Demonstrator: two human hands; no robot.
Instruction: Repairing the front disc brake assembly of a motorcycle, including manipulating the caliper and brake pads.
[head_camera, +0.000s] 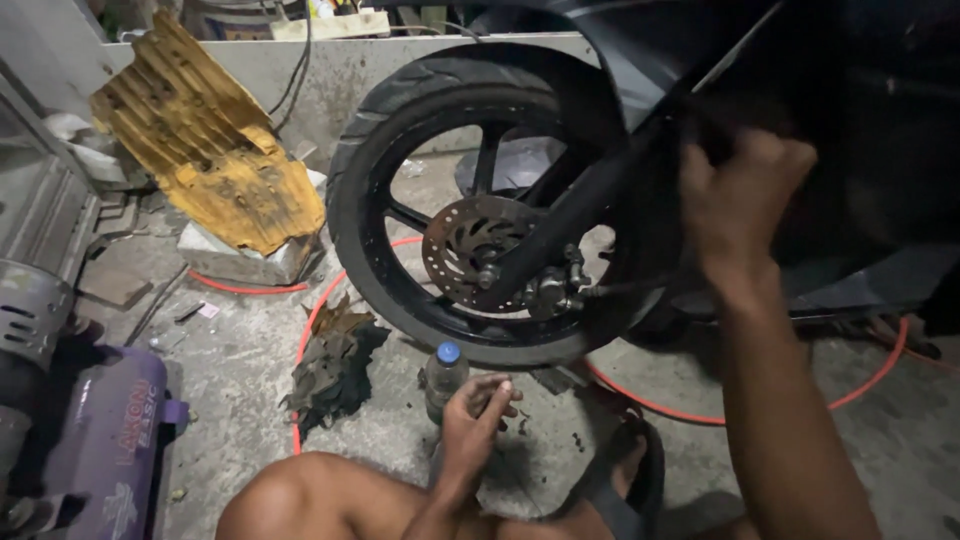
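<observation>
A motorcycle's front wheel (400, 150) with a black tyre, black spokes and a drilled brake disc (470, 245) stands on the concrete floor in front of me. My right hand (740, 205) is raised and closed on the dark fork area beside the wheel, under the black bodywork. My left hand (478, 412) hangs low near my knee with fingers loosely curled; I cannot make out anything in it. A clear plastic bottle (443, 375) with a blue cap stands just left of that hand, below the tyre.
A dirty dark rag (335, 360) lies left of the bottle. An orange hose (660, 405) loops across the floor under the wheel. A yellow ribbed panel (205, 140) leans at the back left. A purple machine (100, 440) sits at the lower left. My sandalled foot (625, 475) rests nearby.
</observation>
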